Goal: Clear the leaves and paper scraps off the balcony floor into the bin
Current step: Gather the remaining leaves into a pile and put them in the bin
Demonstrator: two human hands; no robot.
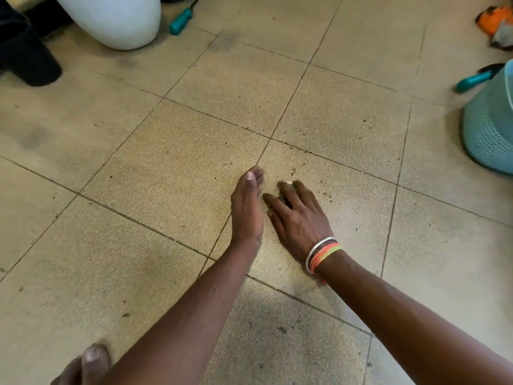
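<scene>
Floor (172,173): tan tiles, dark joints.

Left hand (247,207): set on its edge on the floor, fingers straight and together, nothing held.

Right hand (297,215): laid palm-down just beside the left, fingers spread and nearly straight, nothing gripped; bangles (322,254) worn at the wrist.

Scrap (289,182): small, pale, seen at the right fingertips; whether it is pinned under them cannot be told.

Crumbs (329,193): dark bits scattered just right of and beyond the right hand.

Bin (488,129): teal, placed at the right edge, well apart from both hands.
</scene>
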